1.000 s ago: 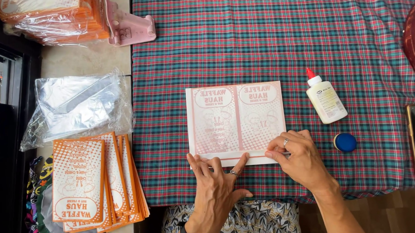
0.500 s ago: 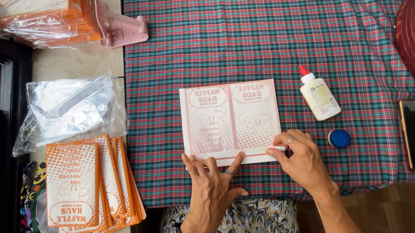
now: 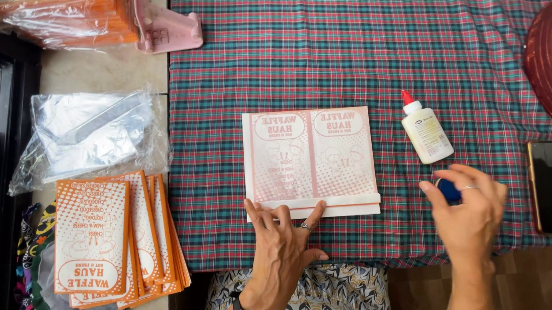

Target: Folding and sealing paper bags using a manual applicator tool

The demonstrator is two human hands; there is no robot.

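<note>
Your left hand (image 3: 280, 247) is at the bottom centre of the frame, fingers spread flat and pressing down on the lower folded edge of the flattened paper bag (image 3: 311, 159). That bag, white with pale pink print showing through, lies in the middle of the frame on the plaid tablecloth (image 3: 329, 47), its bottom strip folded up along the near edge.

Over at the lower right, your right hand (image 3: 468, 210) is curled around the blue cap (image 3: 449, 190), thumb and fingers closing on it; the hand is a little blurred, so I cannot tell if the cap is lifted off the cloth or not. Just above that hand, the white glue bottle (image 3: 426, 133) with its red nozzle lies tilted on the cloth, nozzle pointing to the upper left, apart from the bag's right edge.

At the lower left, off the cloth on the bare desk (image 3: 95, 72), a fanned stack of orange printed bags (image 3: 111, 235) sits face up. Just above it lies a clear plastic packet (image 3: 87, 136), crumpled and shiny. In the upper left corner a wrapped bundle of orange bags (image 3: 61, 13) rests beside a pink plastic object (image 3: 164, 26) that overlaps the cloth's edge. At the right edge, a dark phone (image 3: 549, 186) lies flat, and a red-brown round container (image 3: 545, 57) fills the upper right corner.
</note>
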